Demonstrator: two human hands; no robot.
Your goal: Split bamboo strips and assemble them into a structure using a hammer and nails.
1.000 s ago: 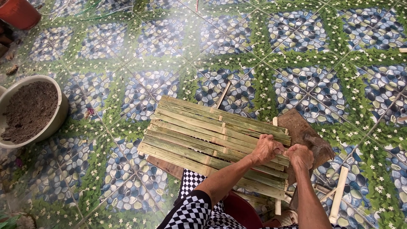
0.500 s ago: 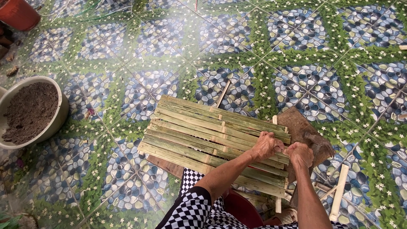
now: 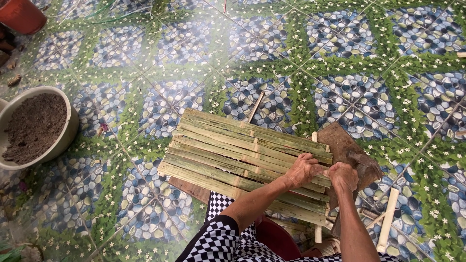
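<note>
A flat panel of green split bamboo slats (image 3: 228,155) lies on the tiled floor in front of me. My left hand (image 3: 303,170) rests on the slats near the panel's right end, fingers curled over a slat. Right beside it, my right hand (image 3: 343,177) is closed at the same end of the panel; what it pinches is too small to make out. A brown wooden block (image 3: 347,145) lies under the panel's right end. A thin bamboo strip (image 3: 256,106) pokes out from the panel's far edge.
A grey basin of dark soil (image 3: 34,127) stands at the left. A red pot (image 3: 22,14) sits in the far left corner. A pale bamboo stick (image 3: 387,221) lies near my right side. Patterned blue and green tiles (image 3: 340,58) cover the floor.
</note>
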